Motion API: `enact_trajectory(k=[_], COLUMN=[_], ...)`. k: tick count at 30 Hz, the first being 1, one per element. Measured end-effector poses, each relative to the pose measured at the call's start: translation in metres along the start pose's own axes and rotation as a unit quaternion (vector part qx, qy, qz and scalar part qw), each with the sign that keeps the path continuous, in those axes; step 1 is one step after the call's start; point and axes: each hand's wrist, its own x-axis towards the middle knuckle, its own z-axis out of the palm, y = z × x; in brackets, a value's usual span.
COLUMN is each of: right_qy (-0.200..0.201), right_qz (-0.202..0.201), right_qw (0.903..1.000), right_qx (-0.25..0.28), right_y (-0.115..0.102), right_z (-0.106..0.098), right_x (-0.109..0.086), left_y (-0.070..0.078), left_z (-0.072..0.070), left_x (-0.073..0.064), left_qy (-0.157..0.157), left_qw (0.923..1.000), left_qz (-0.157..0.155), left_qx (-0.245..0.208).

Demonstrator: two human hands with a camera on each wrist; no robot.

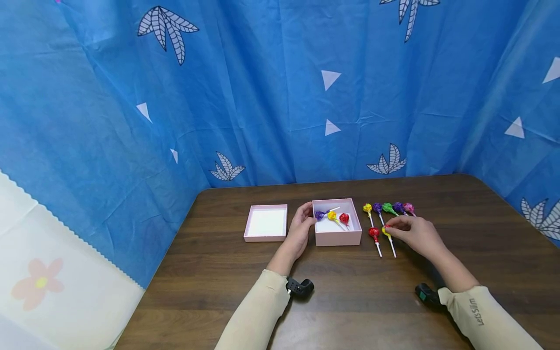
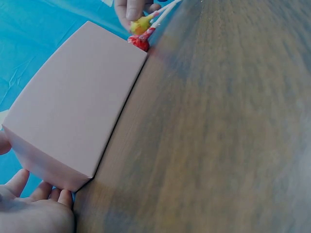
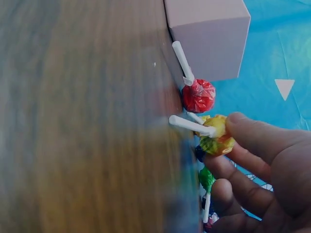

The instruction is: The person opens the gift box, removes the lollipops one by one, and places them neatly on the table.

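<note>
My left hand [image 1: 300, 226] holds the left side of an open pink box [image 1: 338, 238], thumb at the rim and fingers against the outer wall. Three lollipops lie inside the box: a purple one [image 1: 320, 215], a yellow one [image 1: 332, 216] and a red one [image 1: 344, 218]. To the right of the box, my right hand [image 1: 413, 233] pinches a yellow lollipop [image 3: 217, 136] by its wrapped head, its white stick pointing toward me. Beside it on the table lies another red lollipop [image 3: 198, 96], stick also toward me.
A pink box lid [image 1: 265, 222] with a white inside lies left of the box. Behind my right hand is a row of lollipops: yellow [image 1: 367, 208], purple [image 1: 377, 208], green [image 1: 388, 207], another purple and pink [image 1: 409, 208]. A blue curtain [image 1: 271, 97] hangs behind the wooden table [image 1: 210, 287].
</note>
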Motion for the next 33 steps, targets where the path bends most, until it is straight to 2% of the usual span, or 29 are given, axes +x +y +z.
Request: enact_trajectory(k=[8,33], right_qy=[-0.009,0.009], right_qz=[0.004,0.009], right_qw=[0.9999,0.9998], right_qx=[-0.005,-0.016], right_y=[0.0039,-0.0036], right_z=[0.0058,0.0036], right_x=[0.0014,-0.0008], left_y=[0.0001,-0.001], left_z=[0.0004,-0.0008], left_x=[-0.0018,-0.0007], left_qy=[-0.002,-0.002], left_qw=[1.0,1.0], left_qz=[0.003,0.007], left_qx=[-0.004,0.0])
